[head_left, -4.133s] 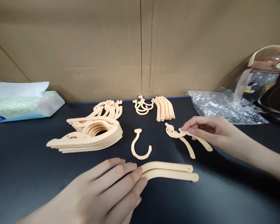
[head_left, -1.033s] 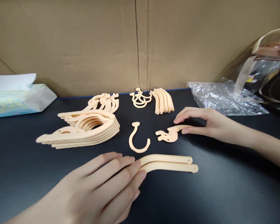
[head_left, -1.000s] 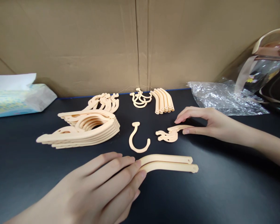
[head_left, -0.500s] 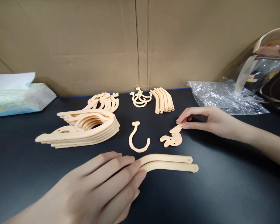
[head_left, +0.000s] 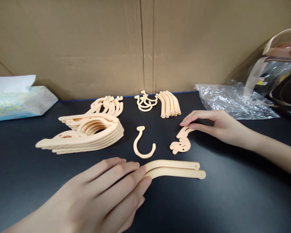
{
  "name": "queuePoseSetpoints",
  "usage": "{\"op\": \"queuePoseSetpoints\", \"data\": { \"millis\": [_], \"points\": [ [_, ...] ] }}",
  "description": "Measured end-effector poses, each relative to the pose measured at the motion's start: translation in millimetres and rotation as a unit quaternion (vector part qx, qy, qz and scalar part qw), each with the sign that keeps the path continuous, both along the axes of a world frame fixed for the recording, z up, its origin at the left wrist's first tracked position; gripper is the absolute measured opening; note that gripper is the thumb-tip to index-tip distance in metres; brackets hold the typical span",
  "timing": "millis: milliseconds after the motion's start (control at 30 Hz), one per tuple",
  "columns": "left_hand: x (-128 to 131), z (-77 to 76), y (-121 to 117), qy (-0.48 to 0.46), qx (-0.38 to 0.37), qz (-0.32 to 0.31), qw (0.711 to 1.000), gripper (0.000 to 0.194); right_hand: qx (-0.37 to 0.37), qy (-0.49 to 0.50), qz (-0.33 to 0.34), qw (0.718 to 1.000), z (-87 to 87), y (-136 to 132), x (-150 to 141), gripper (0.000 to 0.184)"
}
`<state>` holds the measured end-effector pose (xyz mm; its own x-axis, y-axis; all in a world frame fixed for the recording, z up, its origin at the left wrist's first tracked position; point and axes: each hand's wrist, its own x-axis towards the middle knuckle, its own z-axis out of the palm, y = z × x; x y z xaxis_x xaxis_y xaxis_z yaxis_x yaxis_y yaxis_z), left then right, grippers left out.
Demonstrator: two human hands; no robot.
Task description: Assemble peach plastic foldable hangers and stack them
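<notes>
While facing a brown cardboard wall, works at a black tabletop; at the far left, has a tissue pack; at the far right, has a clear plastic bag, with a bottle just behind; nearer, on the left side, has a stack of cream frames; with the left hand, touches the left ends of two curved bars, laid side by side in front; for these fingers, cannot tell whether gripping or only resting; with the right hand, pinches between thumb and finger the far end of the overlapping curved pieces, on the tabletop beyond the bars; near the wall, has a bundle of similar bars; between stack and pieces, has a single hook, lying flat.
</notes>
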<state>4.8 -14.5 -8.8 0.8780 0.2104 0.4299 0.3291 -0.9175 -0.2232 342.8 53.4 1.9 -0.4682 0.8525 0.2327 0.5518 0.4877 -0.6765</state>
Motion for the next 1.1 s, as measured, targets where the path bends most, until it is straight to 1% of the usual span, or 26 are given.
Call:
{"op": "queuePoseSetpoints", "data": {
  "millis": [67, 133, 200, 300, 500, 667, 733, 933, 1100],
  "points": [
    [-1.2, -0.5, -1.1, 0.000, -0.006, 0.000, 1.000, 0.029, 0.045, -0.007, 0.029, 0.999, 1.1, -3.4, -2.4, 0.016],
    [-2.9, -1.1, -2.0, 0.009, -0.009, -0.002, 1.000, 0.029, 0.073, -0.027, 0.070, 0.995, 2.3, -8.5, -5.1, 0.016],
    [-4.2, -1.6, -2.1, 0.013, -0.007, -0.011, 1.000, 0.030, 0.088, -0.062, 0.100, 0.989, 2.7, -13.4, -7.4, 0.022],
    [-4.0, -1.8, -0.9, 0.015, -0.003, -0.013, 1.000, 0.030, 0.106, -0.107, 0.118, 0.982, 1.6, -17.1, -9.5, 0.027],
    [-0.9, -0.6, 1.0, 0.007, 0.002, -0.006, 1.000, 0.030, 0.095, -0.118, 0.106, 0.983, -1.4, -16.3, -15.0, 0.018],
    [0.0, 0.1, 1.7, 0.003, -0.004, 0.000, 1.000, 0.030, 0.100, -0.109, 0.092, 0.985, -3.2, -19.4, -19.4, 0.019],
    [-0.3, 0.2, 1.1, 0.009, 0.003, -0.003, 1.000, 0.030, 0.100, -0.108, 0.089, 0.985, -3.7, -19.7, -19.2, 0.020],
    [-1.0, -1.6, -1.1, -0.010, 0.002, -0.006, 1.000, 0.030, 0.092, -0.110, 0.085, 0.986, -2.6, -17.5, -17.1, 0.023],
    [-1.3, -1.1, 1.0, 0.012, 0.002, 0.000, 1.000, 0.032, 0.099, -0.113, 0.091, 0.984, -2.5, -16.4, -17.1, 0.021]
  ]
}}
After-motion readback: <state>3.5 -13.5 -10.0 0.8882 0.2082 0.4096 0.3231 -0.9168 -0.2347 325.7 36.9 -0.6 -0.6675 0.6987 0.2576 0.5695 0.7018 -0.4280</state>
